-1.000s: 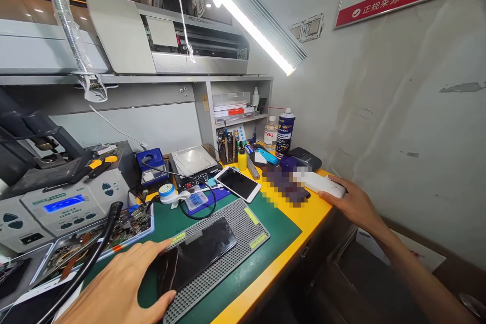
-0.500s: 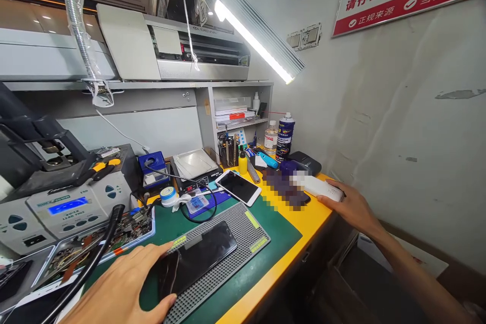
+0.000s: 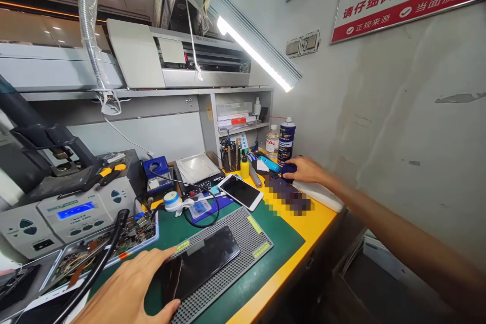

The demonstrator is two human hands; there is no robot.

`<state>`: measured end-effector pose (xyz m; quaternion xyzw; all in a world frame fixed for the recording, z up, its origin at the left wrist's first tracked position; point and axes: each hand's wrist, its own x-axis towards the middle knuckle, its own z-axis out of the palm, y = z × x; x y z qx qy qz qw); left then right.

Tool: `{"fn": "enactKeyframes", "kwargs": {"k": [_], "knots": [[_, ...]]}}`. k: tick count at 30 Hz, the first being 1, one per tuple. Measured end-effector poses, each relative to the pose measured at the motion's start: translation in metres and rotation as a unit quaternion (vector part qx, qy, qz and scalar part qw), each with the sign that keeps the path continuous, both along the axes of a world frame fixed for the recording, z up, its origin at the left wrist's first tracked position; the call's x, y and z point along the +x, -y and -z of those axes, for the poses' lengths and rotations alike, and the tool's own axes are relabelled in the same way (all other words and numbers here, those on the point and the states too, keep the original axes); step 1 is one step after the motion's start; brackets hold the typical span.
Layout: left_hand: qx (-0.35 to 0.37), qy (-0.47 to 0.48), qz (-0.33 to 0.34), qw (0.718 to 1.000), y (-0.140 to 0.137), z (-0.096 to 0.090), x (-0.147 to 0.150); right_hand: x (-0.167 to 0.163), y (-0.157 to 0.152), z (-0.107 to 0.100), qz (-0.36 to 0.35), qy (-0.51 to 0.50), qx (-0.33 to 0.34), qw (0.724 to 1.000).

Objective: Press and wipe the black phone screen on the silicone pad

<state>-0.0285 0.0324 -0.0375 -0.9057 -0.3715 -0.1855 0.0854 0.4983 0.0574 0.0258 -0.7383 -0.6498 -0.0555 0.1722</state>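
A black smartphone (image 3: 207, 258) lies screen up on a grey perforated mat (image 3: 246, 263), slightly aslant. My left hand (image 3: 127, 283) spans its near left end, the thumb at the lower edge and the fingers at the upper edge. Far to the right, my right hand (image 3: 306, 169) has its fingers closed on a dark purple object (image 3: 289, 172), whose kind is partly hidden. Under my right wrist rests a long white device (image 3: 326, 198). A dark phone (image 3: 290, 195), partly blurred out, lies to its left.
A white phone (image 3: 241, 192) lies beyond the mat. Behind stand a spray can (image 3: 286, 144), a clear bottle (image 3: 272, 140) and a yellow bottle (image 3: 244, 167). Left are a soldering station (image 3: 76, 212), a black hose (image 3: 94, 263) and a tray of parts (image 3: 157, 235). A lit lamp (image 3: 258, 45) hangs overhead.
My right hand has let go of the white device, which now lies on the table, and moved back and left onto the dark purple object. My left hand stays at the smartphone.
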Motion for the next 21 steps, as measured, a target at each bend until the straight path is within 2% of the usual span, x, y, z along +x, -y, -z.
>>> {"fn": "enactKeyframes", "kwargs": {"k": [5,8,11,14,18,21], "knots": [[-0.031,0.004,-0.011,0.999,0.001,-0.003,0.002,0.011,-0.020,-0.003,-0.037,-0.027,-0.063,0.997],[-0.043,0.015,-0.010,0.999,0.002,-0.005,0.003,0.016,-0.014,-0.010,-0.046,-0.062,-0.042,0.996],[-0.051,0.030,-0.013,0.998,0.003,-0.007,0.006,0.019,-0.004,-0.021,-0.046,-0.100,0.015,0.994],[-0.060,0.041,-0.013,0.997,0.003,-0.005,0.006,0.026,-0.005,-0.046,-0.018,-0.134,0.111,0.985],[-0.023,0.045,-0.006,0.999,-0.001,0.009,0.000,0.047,-0.036,-0.097,0.053,-0.152,0.253,0.954],[0.003,0.031,-0.006,0.999,-0.004,0.018,-0.006,0.061,-0.066,-0.128,0.061,-0.158,0.273,0.947]]}}
